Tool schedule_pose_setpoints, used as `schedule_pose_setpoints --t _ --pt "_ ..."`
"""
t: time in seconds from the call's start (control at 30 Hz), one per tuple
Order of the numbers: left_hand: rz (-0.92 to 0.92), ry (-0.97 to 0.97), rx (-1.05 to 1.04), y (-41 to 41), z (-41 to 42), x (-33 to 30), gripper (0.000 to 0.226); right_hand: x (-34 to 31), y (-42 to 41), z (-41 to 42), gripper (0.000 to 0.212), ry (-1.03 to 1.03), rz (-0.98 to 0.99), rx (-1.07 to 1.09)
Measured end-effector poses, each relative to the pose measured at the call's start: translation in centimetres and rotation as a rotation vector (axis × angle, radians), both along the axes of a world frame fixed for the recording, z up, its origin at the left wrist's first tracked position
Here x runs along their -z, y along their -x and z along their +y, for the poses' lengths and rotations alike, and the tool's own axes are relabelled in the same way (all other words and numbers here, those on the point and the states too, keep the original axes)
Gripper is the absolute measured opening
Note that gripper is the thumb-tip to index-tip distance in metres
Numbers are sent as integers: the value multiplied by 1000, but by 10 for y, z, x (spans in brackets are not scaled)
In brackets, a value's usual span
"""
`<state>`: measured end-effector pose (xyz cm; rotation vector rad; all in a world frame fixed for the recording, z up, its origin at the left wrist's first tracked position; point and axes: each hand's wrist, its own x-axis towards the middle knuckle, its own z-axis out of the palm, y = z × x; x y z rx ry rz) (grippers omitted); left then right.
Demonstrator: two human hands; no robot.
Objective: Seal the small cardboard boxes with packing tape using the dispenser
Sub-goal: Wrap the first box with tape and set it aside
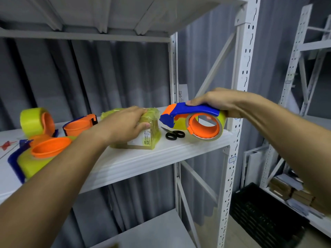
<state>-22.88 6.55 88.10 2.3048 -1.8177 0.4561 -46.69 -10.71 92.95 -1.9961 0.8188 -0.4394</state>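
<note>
Box (143, 135), small and tape-wrapped, lay on the shelf (161, 156) under the left hand (123, 124), whose grip clasped its top. Just right of the box, the right hand (215, 101) grasped the dispenser (193, 120), nose toward it.

Two bare forearms and hands, nothing worn.

Left hand (123, 122) and right hand (216, 101) both uncovered: no gloves, rings, watch or wristband visible. No sleeve on either forearm, bare from each wrist back to the frame edge. Short, plain nails on the left hand's thumb and the right hand's thumb. No marks or tattoos discernible; slight motion blur.
</note>
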Motion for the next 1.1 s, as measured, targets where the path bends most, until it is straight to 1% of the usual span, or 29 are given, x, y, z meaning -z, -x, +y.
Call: schedule_pose_setpoints --t 0.1,0.2,0.4,0.43,0.53,0.57,0.6,0.67,0.77,0.83,0.97,1.03,1.1 --pt "-82 12 -1 0 0 4 67 -9 -8 0 46 52 98 -4" --pt "-108 35 23 -1 1 9 69 -16 -20 2 48 122 175 10" --pt "31 74 71 1 2 7 55 -29 -48 17 29 316 272 45" --pt "35 74 70 2 2 6 54 -31 -55 22 29 373 313 49" --pt "38 103 94 6 2 7 52 -23 -79 38 33 728 557 34" --pt "37 109 99 7 2 8 51 -16 -84 40 33 789 583 31" --pt "34 114 101 8 2 9 51 -12 -87 40 32 807 599 34" --pt "32 119 101 7 2 9 50 -12 -90 36 35 809 586 53" --pt "40 141 94 7 0 12 54 -16 -85 29 37 728 516 105" --pt "58 225 44 11 -1 13 57 -18 -81 27 37 677 467 134" --pt "184 446 -67 26 -11 17 44 -15 -71 23 38 622 418 176" --pt "238 523 -92 31 -17 18 42 -16 -65 23 38 590 409 186" --pt "267 572 -121 33 -22 18 35 -20 -57 25 38 562 400 189"
